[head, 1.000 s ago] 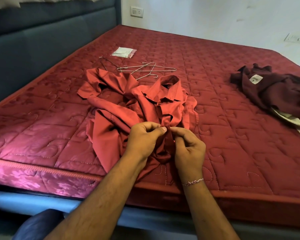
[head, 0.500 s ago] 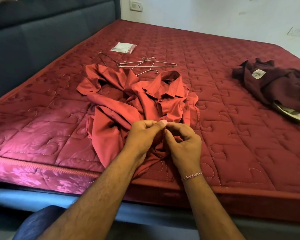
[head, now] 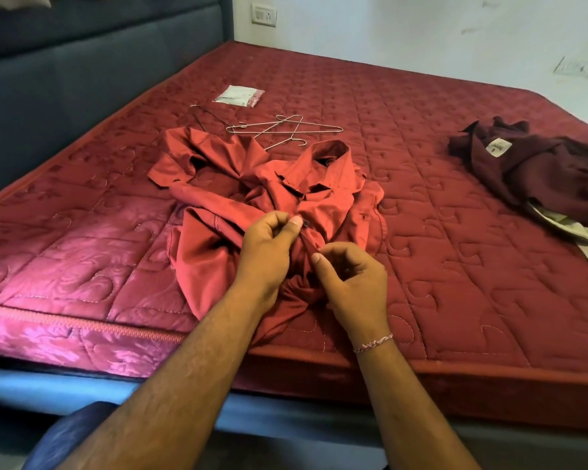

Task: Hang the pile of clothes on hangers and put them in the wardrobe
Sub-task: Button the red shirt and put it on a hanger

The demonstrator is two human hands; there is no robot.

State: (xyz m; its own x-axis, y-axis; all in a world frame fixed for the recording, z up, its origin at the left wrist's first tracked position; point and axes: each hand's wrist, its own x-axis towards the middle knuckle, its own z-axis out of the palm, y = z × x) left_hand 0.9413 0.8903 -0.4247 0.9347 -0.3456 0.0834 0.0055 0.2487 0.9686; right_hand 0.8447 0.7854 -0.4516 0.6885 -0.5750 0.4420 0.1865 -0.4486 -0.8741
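Observation:
A crumpled red shirt (head: pixel 218 205) lies on the maroon mattress (head: pixel 455 283) near its front edge, collar pointing away from me. My left hand (head: pixel 269 249) pinches the shirt's front placket beside a dark button (head: pixel 307 223). My right hand (head: pixel 350 283) pinches the same placket a little lower, fingers curled. Several wire hangers (head: pixel 286 128) lie just beyond the shirt's collar. A pile of dark maroon clothes (head: pixel 530 164) with a white label sits at the right, over a cream garment (head: pixel 571 232).
A small clear plastic packet (head: pixel 240 96) lies beyond the hangers. A dark blue padded headboard (head: pixel 65 79) runs along the left. A white wall with a socket (head: pixel 263 15) stands behind the bed. The bed frame's edge is at my knees.
My hands have come slightly apart along the placket: the left stays by the button, the right has dropped lower. The view has shifted a little closer to the shirt.

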